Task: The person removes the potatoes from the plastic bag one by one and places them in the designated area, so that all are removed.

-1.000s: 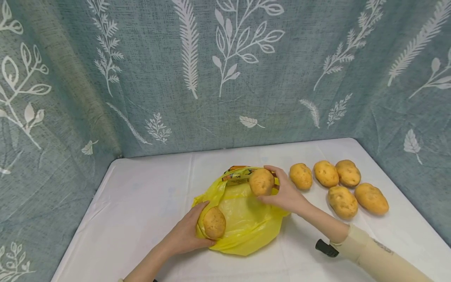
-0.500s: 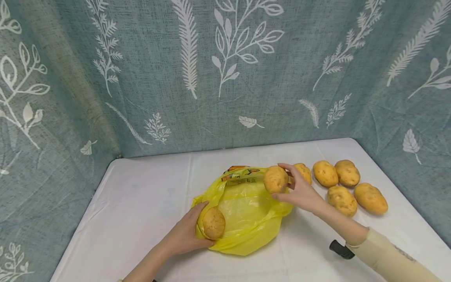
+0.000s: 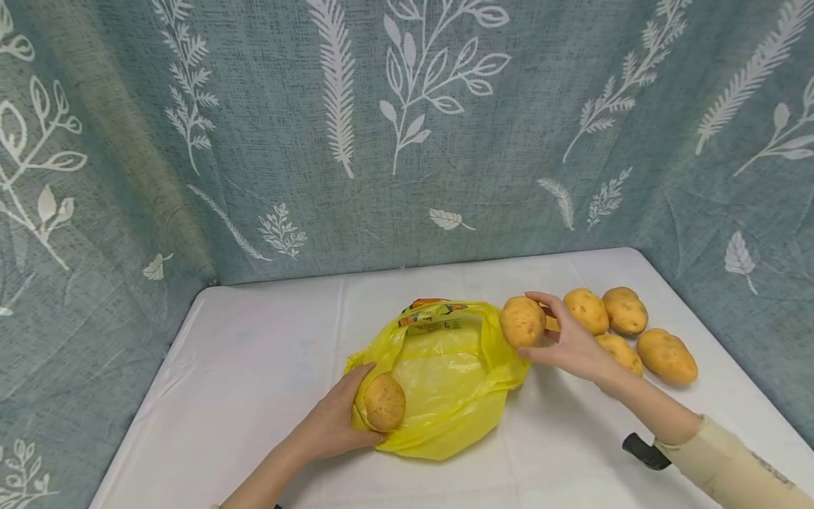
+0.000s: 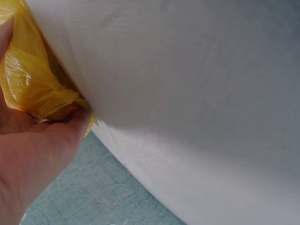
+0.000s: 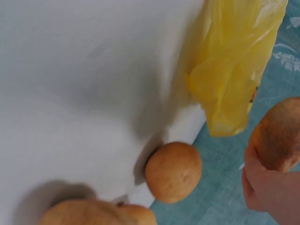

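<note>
In the head view a yellow plastic bag (image 3: 445, 403) lies mid-table with its mouth spread open. A potato (image 3: 384, 402) rests inside its left part. My left hand (image 3: 333, 417) grips the bag's left side around that potato; in the left wrist view the thumb (image 4: 70, 131) presses on the crumpled yellow film. Just off the bag's right rim, my right hand (image 3: 575, 346) holds another potato (image 3: 522, 322) between thumb and fingers. The right wrist view shows this held potato (image 5: 279, 136) beside the bag (image 5: 229, 70).
On the right of the white-covered table (image 3: 267, 353) lie several loose potatoes (image 3: 626, 311), some partly hidden by my right hand. One loose potato (image 5: 173, 172) shows alone in the right wrist view. A patterned blue-green curtain (image 3: 381, 212) surrounds the back and sides.
My right hand has carried its potato from over the bag's mouth rightward, past the rim toward the loose potatoes. My left hand keeps its grip on the bag.
</note>
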Motion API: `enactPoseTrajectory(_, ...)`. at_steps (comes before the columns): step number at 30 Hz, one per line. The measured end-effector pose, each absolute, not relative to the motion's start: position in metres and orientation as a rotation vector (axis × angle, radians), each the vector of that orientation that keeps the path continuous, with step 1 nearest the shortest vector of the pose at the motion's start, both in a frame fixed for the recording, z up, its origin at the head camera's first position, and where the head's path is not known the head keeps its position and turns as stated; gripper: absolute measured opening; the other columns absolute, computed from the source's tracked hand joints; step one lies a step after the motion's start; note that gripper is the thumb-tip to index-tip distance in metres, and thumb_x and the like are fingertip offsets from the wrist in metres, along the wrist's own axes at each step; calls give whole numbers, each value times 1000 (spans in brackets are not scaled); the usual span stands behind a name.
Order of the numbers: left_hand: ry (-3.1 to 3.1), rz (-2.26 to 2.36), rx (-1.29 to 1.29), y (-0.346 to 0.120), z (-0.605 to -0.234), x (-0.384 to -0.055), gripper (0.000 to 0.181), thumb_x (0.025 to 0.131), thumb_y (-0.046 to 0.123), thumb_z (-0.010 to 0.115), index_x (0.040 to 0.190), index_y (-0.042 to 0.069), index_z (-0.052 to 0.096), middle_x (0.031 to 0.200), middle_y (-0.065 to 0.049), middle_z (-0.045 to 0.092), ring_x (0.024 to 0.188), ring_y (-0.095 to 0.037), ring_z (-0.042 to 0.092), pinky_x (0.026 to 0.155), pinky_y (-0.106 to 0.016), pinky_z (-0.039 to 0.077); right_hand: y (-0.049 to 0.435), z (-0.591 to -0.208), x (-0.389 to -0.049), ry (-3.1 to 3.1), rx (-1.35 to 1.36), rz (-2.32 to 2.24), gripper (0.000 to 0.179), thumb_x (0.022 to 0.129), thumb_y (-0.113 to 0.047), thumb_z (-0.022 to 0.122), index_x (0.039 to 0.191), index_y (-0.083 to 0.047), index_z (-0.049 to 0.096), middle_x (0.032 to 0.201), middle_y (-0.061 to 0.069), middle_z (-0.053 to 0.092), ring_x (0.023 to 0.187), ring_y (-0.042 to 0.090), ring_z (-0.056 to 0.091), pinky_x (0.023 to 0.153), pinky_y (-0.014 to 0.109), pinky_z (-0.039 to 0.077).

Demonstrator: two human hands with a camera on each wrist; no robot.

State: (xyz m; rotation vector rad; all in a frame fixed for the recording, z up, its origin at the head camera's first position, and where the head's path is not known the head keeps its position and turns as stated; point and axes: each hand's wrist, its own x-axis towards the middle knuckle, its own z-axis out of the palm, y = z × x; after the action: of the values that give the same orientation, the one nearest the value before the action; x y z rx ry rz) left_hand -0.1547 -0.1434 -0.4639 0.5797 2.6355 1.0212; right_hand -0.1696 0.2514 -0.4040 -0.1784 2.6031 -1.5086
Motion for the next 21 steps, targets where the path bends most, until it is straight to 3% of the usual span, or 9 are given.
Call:
enactPoseTrajectory(5,2636,1024,581,-143,-464,-155,109,64,43,89,151,14,31,152,-18,34,136,-41,36,103,-64,34,265,-404,-166,2565,-234,-1527,89,83,-23,79,152,-17,24,155,16,19,140,43,24,108,59,30)
enactPoseTrajectory(12,2631,1022,577,-143,-465,-155,109,65,44,89,152,14,30,152,-18,33,136,-41,35,104,-63,33,280,-407,-162,2648,-429,-1457,87,84,-15,78,150,-2,22,155,20,23,141,43,25,106,54,33)
enactPoseTrajectory(21,2635,1021,587,-144,-465,-155,109,65,44,89,152,13,31,152,-18,34,136,-41,36,103,-63,34,295,-410,-158,2649,-496,-1384,89,83,-16,78,151,-1,22,155,21,22,139,47,25,105,52,33)
